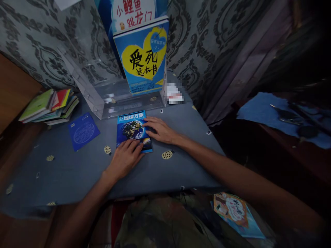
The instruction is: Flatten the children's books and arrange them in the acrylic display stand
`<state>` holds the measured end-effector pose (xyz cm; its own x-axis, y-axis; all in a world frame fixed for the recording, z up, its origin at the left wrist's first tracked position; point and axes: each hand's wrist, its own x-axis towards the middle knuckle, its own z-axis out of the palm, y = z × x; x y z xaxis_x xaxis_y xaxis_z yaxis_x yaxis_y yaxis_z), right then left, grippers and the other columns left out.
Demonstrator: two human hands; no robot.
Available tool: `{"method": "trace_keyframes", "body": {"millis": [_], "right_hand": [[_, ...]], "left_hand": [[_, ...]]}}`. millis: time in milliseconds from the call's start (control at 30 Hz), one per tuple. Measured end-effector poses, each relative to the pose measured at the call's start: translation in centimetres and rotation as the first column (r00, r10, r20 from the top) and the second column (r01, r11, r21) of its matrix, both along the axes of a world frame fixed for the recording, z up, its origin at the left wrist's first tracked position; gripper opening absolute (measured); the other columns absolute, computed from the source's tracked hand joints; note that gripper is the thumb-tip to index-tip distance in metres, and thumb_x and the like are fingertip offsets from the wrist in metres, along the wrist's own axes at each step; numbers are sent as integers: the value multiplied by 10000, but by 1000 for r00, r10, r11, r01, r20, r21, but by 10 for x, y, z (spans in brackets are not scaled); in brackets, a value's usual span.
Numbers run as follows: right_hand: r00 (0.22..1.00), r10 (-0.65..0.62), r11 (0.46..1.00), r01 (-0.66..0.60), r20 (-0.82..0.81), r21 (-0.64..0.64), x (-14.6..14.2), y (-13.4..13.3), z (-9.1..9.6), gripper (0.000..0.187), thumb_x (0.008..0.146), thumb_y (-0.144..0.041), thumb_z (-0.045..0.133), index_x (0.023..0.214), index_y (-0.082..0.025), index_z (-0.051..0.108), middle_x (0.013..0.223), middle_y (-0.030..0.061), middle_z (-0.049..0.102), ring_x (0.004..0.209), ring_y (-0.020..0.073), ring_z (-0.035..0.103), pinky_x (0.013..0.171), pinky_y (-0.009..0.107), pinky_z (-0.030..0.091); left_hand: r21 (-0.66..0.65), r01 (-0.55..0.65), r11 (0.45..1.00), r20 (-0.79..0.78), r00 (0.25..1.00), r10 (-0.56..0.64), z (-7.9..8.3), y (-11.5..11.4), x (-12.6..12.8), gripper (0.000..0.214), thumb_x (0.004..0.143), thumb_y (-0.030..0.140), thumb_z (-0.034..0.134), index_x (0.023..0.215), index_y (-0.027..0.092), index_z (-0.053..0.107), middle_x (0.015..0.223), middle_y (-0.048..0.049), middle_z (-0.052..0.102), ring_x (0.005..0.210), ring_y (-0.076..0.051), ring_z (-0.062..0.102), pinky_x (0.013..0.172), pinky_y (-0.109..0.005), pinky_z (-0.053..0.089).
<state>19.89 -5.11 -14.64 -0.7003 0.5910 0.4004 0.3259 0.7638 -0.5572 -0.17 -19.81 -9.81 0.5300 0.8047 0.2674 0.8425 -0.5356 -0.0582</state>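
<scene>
A blue book [131, 129] with a picture of the Earth on its cover lies closed on the grey tablecloth in front of me. My left hand [126, 155] rests on its lower left part, fingers stretched out over the cover. At the book's right edge lies my right hand [160, 130], fingers extended and their tips on the cover. Neither hand grips anything. Behind the book stands a clear acrylic rack [124, 109], with a blue book with a yellow heart [142, 58] upright at its right end and a taller blue book [134, 12] behind that one.
A flat dark blue booklet [84, 131] lies to the left. Beyond it is a stack of books [49, 106] at the table's left end. A white item [174, 93], partly pixelated, sits right of the rack. More books [236, 215] lie below the table's front edge, lower right.
</scene>
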Motion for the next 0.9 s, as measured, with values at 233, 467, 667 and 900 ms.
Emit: {"method": "trace_keyframes", "body": {"millis": [233, 467, 667, 900], "right_hand": [[998, 27, 999, -25, 54, -41, 4, -6, 12, 427, 988, -427, 596, 1342, -191, 630, 1518, 164, 533, 1451, 300, 446, 1170, 578, 372], [982, 130, 984, -110, 139, -141, 9, -7, 20, 822, 837, -664, 710, 1506, -240, 489, 1637, 155, 369, 1526, 358, 305, 1219, 604, 273], [942, 160, 982, -123, 294, -141, 10, -18, 31, 1012, 745, -703, 772, 1562, -224, 416, 1701, 184, 198, 1571, 402, 138, 1249, 611, 159], [938, 192, 965, -127, 289, -229, 11, -18, 36, 1034, 720, -729, 773, 1566, -255, 417, 1720, 146, 150, 1578, 405, 87, 1261, 608, 122]], "left_hand": [[87, 50, 995, -5, 999, -50, 2, 3, -3, 288, 1038, 242, 472, 1208, 147, 684, 1161, -121, 752, 1063, -249, 679, 896, -387, 564], [32, 39, 999, 29, 999, -40, 4, 1, -3, 284, 1022, 280, 514, 1200, 149, 692, 1166, -134, 743, 1080, -273, 669, 893, -417, 570], [-47, -234, 971, 209, 948, 238, -8, 13, -19, 342, 1011, 362, 520, 1274, 187, 651, 1342, -154, 654, 1272, -327, 577, 1056, -522, 487], [-273, -416, 868, 523, 693, 496, -21, 44, -44, 475, 954, 405, 560, 1381, 197, 557, 1349, -161, 643, 1291, -348, 571, 1103, -556, 427]]}}
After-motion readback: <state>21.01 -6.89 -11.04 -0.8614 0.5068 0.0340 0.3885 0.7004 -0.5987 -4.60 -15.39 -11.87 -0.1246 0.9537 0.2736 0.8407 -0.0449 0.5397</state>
